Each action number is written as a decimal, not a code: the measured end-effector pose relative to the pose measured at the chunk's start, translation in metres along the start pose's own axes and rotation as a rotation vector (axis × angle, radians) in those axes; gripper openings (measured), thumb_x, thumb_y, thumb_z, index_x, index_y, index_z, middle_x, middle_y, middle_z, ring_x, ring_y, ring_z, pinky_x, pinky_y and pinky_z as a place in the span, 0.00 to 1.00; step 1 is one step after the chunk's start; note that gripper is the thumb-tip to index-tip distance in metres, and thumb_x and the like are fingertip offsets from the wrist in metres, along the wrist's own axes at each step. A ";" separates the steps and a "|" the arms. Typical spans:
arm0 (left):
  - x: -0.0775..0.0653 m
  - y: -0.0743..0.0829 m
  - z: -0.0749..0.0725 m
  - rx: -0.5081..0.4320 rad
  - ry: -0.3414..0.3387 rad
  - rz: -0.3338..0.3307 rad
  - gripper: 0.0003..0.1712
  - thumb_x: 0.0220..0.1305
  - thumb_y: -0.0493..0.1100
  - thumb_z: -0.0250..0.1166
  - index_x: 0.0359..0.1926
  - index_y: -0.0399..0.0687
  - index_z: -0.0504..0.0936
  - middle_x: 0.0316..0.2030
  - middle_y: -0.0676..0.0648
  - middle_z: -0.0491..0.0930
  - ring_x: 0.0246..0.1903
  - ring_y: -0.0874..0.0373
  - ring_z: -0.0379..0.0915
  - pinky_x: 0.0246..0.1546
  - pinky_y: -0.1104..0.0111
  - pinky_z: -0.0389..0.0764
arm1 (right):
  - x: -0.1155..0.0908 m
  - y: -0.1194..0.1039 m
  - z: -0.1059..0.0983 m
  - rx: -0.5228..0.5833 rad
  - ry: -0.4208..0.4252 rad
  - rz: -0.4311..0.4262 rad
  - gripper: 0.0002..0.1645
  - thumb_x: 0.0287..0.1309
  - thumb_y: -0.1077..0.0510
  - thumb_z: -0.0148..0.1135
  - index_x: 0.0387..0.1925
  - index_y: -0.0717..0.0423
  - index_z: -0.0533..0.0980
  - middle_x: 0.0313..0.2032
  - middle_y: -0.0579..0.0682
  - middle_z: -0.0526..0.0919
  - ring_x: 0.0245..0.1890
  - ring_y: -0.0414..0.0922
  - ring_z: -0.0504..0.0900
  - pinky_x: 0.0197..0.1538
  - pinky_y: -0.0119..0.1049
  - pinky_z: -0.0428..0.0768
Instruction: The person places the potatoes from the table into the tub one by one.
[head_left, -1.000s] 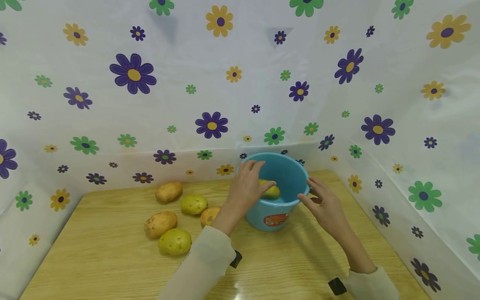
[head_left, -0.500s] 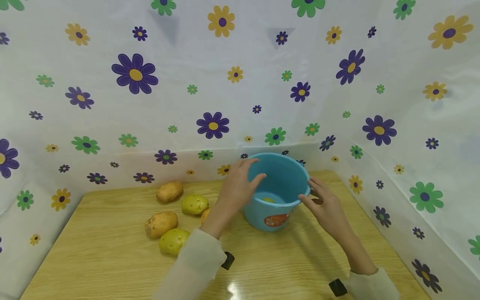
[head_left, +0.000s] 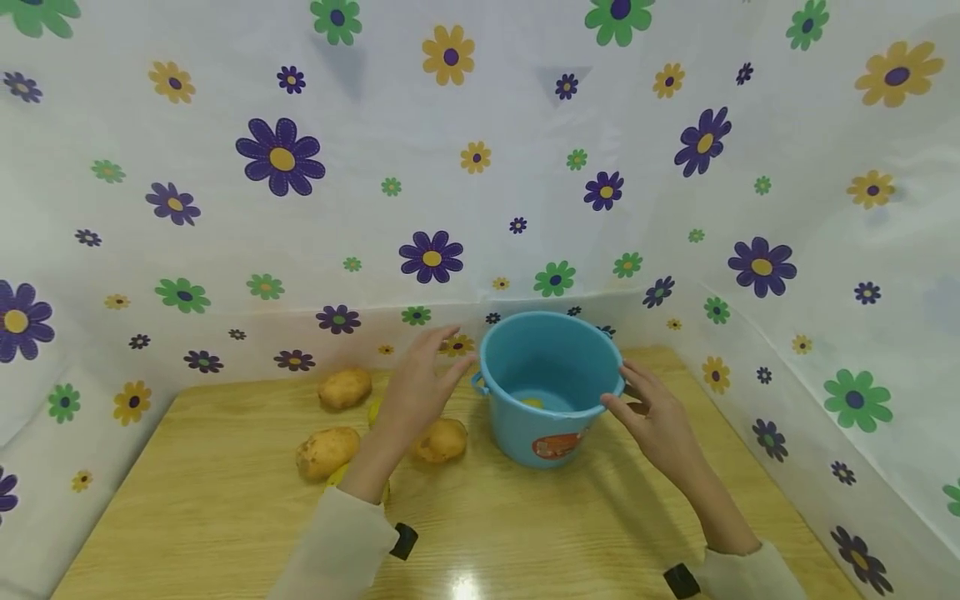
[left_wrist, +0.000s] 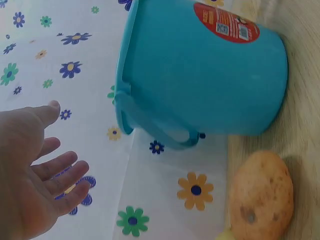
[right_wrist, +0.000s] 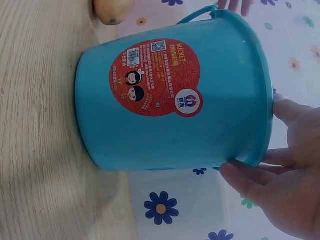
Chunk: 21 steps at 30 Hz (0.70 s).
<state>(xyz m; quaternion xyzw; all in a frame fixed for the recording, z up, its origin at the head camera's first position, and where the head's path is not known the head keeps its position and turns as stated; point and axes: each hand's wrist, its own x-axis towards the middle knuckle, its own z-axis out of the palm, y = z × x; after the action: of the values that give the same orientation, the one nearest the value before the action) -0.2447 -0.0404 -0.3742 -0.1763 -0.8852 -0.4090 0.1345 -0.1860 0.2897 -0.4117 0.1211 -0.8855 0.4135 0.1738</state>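
Note:
A light blue plastic bucket (head_left: 558, 433) stands upright on the table, with a yellowish potato (head_left: 532, 403) partly visible at its bottom. My right hand (head_left: 663, 425) holds the bucket's right rim between thumb and fingers; the right wrist view shows the digits (right_wrist: 245, 182) against that rim. My left hand (head_left: 412, 392) hovers in the air left of the bucket, fingers spread and holding nothing. Beneath it lie a brown potato (head_left: 440, 440) and two yellow-green potatoes, mostly hidden by the hand and forearm. Farther left are two more brown potatoes (head_left: 345, 389) (head_left: 327, 452).
The wooden table (head_left: 525, 533) is backed by white sheeting (head_left: 337, 208) printed with flowers, which also rises along the right side. A small loop handle (left_wrist: 155, 127) sticks out from the bucket's left side. Dark straps (head_left: 403, 542) sit at both wrists.
My left hand let go of a yellow-green potato inside the bucket, then withdrew leftward over the rim to above the other potatoes. My right hand stayed on the rim.

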 end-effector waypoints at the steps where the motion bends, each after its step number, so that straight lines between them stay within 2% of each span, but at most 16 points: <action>1: -0.003 -0.003 -0.004 -0.004 -0.001 -0.008 0.32 0.75 0.55 0.63 0.72 0.45 0.71 0.68 0.44 0.73 0.65 0.45 0.71 0.64 0.48 0.76 | 0.000 0.000 0.000 -0.002 0.001 -0.004 0.35 0.72 0.58 0.64 0.71 0.74 0.65 0.72 0.69 0.65 0.60 0.66 0.79 0.52 0.49 0.85; 7: -0.021 -0.026 -0.023 0.002 0.002 -0.044 0.34 0.75 0.57 0.62 0.73 0.46 0.69 0.68 0.44 0.72 0.65 0.45 0.71 0.62 0.46 0.77 | -0.002 0.001 0.001 -0.024 0.004 -0.012 0.36 0.72 0.57 0.65 0.70 0.75 0.65 0.70 0.70 0.66 0.59 0.67 0.79 0.51 0.50 0.85; 15: -0.041 -0.060 -0.048 0.044 0.019 -0.094 0.32 0.76 0.53 0.62 0.74 0.44 0.69 0.67 0.40 0.74 0.64 0.41 0.72 0.62 0.43 0.76 | -0.002 0.000 0.000 -0.026 0.002 -0.014 0.35 0.73 0.57 0.64 0.71 0.74 0.65 0.71 0.70 0.66 0.60 0.67 0.79 0.51 0.50 0.85; 21: -0.057 -0.080 -0.061 0.057 0.012 -0.135 0.36 0.76 0.62 0.58 0.73 0.46 0.69 0.67 0.40 0.74 0.63 0.41 0.72 0.62 0.42 0.76 | 0.000 -0.002 0.000 -0.017 -0.002 -0.024 0.35 0.72 0.57 0.64 0.70 0.75 0.65 0.70 0.70 0.66 0.59 0.68 0.79 0.51 0.49 0.85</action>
<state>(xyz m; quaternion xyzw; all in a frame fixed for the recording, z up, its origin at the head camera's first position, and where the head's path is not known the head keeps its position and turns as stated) -0.2208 -0.1475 -0.4118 -0.1100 -0.9054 -0.3930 0.1170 -0.1849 0.2882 -0.4107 0.1303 -0.8877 0.4037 0.1790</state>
